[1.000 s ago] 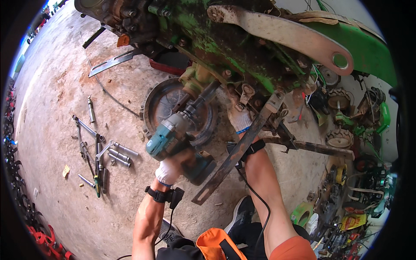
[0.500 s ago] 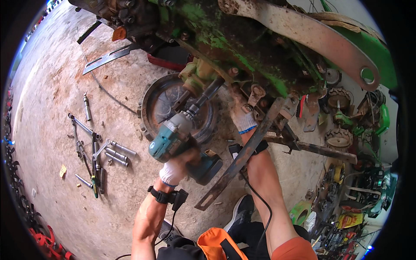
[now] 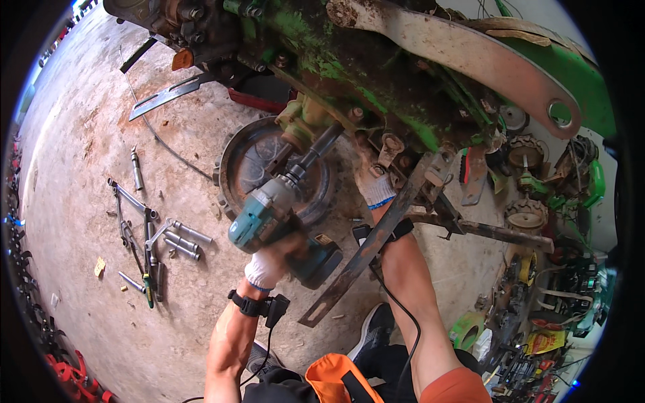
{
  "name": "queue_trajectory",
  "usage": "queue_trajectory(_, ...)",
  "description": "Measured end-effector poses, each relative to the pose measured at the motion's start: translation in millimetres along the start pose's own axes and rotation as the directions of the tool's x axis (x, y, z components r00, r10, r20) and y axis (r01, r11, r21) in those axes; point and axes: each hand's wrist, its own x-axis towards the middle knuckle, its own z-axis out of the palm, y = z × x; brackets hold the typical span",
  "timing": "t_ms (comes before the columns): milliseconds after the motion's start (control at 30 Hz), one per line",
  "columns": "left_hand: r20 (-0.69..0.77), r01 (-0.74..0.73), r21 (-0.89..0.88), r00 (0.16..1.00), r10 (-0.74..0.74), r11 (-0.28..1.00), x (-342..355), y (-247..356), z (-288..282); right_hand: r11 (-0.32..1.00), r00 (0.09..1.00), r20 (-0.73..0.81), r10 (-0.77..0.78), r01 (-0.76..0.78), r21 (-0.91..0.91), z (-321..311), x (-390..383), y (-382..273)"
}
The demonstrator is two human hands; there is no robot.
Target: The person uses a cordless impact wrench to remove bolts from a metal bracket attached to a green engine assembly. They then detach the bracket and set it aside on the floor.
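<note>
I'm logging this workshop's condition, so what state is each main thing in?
Cordless impact wrench: battery attached, long socket fitted
Left hand: gloved, closed around the impact wrench's grip
Right hand: gloved, partly hidden; grip unclear
Green machine housing: grimy, paint flaked
Lugged wheel: rusty
Slotted bar: rusty
Sockets: loose on the floor
Wrenches: loose on the floor

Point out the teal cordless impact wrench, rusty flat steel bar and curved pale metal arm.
Impact wrench [image 3: 254,218], head view: motor housing.
Steel bar [image 3: 370,244], head view: middle stretch.
Metal arm [image 3: 463,50], head view: broad face.
</note>
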Motion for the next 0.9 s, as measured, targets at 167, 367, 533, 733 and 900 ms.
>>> queue_trajectory(167,0.021,-0.031,-0.032,0.999,0.031,0.999,-3.8,4.3,5.6,0.999,1.000,0.025,0.019,-0.020,0.035,-8.8,-3.0,-4.1)
queue_trajectory(367,0.021,-0.025,-0.052,0.999,0.026,0.998,-7.9,10.4,7.6,0.997,0.998,0.047,0.034,-0.037,0.068,-17.4,-5.3,-5.0)
queue_trajectory(533,0.033,-0.019,-0.072,0.999,0.022,0.997,-10.3,11.5,6.0,0.994,0.997,0.064,0.036,-0.043,0.099,-21.0,-5.4,-5.9)
queue_trajectory(733,0.048,-0.037,-0.018,0.998,0.038,0.999,-10.3,11.3,7.7,0.991,0.997,0.070,0.042,-0.050,0.124,-23.2,1.0,-3.6)
queue_trajectory(900,0.064,-0.047,-0.047,0.997,0.050,0.998,-15.0,7.6,-0.4,0.989,0.995,0.087,0.044,-0.056,0.140,-21.8,8.4,-6.2)
